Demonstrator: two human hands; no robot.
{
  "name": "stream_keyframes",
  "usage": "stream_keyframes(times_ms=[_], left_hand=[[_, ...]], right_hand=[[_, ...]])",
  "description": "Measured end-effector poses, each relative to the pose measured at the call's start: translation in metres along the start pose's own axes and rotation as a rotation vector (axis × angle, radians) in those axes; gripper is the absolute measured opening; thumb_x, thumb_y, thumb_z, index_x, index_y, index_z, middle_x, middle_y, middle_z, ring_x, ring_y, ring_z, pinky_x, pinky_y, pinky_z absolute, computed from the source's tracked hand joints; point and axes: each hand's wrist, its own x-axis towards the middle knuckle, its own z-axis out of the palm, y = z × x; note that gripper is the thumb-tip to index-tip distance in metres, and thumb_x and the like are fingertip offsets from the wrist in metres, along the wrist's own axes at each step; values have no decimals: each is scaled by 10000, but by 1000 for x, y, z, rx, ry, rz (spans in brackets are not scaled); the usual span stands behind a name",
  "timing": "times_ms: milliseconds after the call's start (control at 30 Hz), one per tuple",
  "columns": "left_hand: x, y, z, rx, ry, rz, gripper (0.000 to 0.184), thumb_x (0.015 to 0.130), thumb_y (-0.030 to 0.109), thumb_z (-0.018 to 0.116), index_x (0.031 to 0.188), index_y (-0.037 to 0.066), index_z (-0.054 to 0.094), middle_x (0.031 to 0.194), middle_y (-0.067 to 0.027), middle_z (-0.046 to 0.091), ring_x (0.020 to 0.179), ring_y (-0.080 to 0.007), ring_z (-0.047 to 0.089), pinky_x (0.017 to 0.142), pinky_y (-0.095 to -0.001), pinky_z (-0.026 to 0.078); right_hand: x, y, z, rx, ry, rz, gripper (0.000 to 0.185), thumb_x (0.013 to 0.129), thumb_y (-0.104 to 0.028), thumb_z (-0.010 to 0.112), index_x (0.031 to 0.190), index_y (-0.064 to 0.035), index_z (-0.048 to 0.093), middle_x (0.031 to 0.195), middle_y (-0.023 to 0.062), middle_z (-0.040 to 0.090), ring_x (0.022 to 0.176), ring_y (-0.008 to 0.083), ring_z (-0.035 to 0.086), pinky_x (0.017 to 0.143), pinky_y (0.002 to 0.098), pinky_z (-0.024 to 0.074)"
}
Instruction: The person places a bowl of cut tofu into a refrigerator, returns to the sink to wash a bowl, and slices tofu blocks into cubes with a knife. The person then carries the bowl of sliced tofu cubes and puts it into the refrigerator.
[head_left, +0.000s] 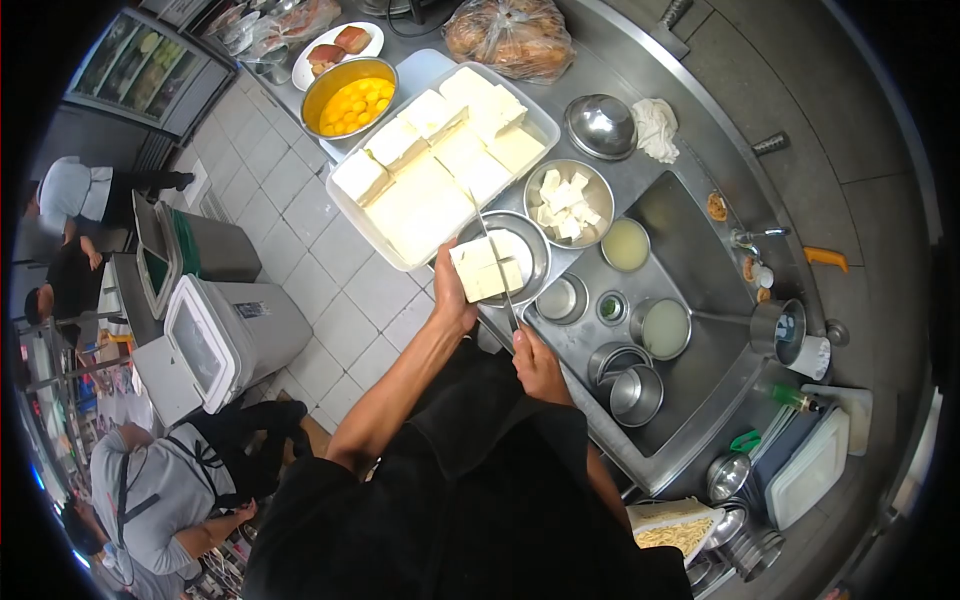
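A pale block of tofu (486, 270) rests on my left hand (453, 291), whose fingers are mostly hidden under it. Cut lines show on the block's top. My right hand (538, 368) is closed round the handle of a knife (497, 258), and the blade lies across the block. Just behind the block is a round metal bowl (538, 262). A white plastic tub (408, 262) with large pale blocks stands beyond my left hand. To the right of it, a metal bowl (606, 205) holds cut white cubes.
A metal bowl of egg yolks (352, 97) stands beyond the tub. The sink (688, 240) on the right has pots and bowls beside it. Lidded bins (245, 335) stand on the left, and several people (165, 480) are farther left.
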Motion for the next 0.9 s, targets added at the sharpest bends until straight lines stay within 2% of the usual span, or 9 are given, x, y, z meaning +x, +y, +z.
stream_keyframes(times_ms=[33,100,200,433,467,533,567,667,900], left_hand=[[7,-1,-9,-8,-7,9,519,926,467,393,1099,28,611,1036,-133,683,923,-266,661,862,-402,508],[11,1,-16,-13,-16,15,514,930,459,380,1108,32,605,1039,-138,680,920,-265,660,846,-412,517],[3,12,-13,61,-19,-2,520,935,452,353,1140,34,585,1044,-149,674,916,-271,657,816,-431,529],[-2,28,-10,-41,-51,35,606,932,537,345,1174,21,552,1099,-163,648,948,-279,634,828,-451,513],[0,26,-10,-48,-48,40,606,932,537,345,1174,21,552,1099,-163,648,948,-279,634,828,-451,513],[3,20,-7,-43,-62,56,596,935,533,357,1173,21,550,1097,-163,652,939,-283,641,819,-449,516],[4,15,-3,-26,-62,50,578,941,517,359,1162,17,548,1098,-166,656,928,-286,649,808,-446,520],[3,8,14,-77,-86,-1,568,953,480,330,1169,-1,543,1080,-166,663,914,-286,656,798,-435,519],[4,0,22,-73,-125,9,567,958,453,288,1169,-6,544,1050,-157,670,909,-279,663,800,-434,519]], right_hand=[[3,4,-8,2,1,-1,389,1031,-316,394,1269,-37,525,1060,246,642,899,389,655,757,381,523],[11,6,-31,701,-406,455,308,1030,-383,398,1081,-99,508,751,111,574,508,189,533,476,280,442],[10,-7,-41,755,-354,494,298,1025,-435,398,954,-146,424,641,8,423,423,52,333,382,209,292],[21,15,-43,1065,-478,374,343,1037,-415,369,978,-102,496,633,21,450,428,78,384,391,220,334],[20,10,-41,1059,-484,376,343,1037,-415,369,978,-102,496,633,21,450,428,78,384,391,220,334],[8,-26,-33,553,-103,125,345,1047,-361,366,1085,-70,548,625,-3,432,462,57,372,426,210,327],[3,-32,-30,395,-68,40,358,1043,-282,390,1272,-52,540,659,17,496,524,73,429,496,228,381],[-5,-37,-15,40,-5,-172,389,1026,-225,422,1366,-49,491,728,61,573,601,107,509,584,257,442],[-10,-46,-12,62,3,-119,413,1013,-194,434,1388,-24,467,811,141,628,664,158,571,658,287,483]])
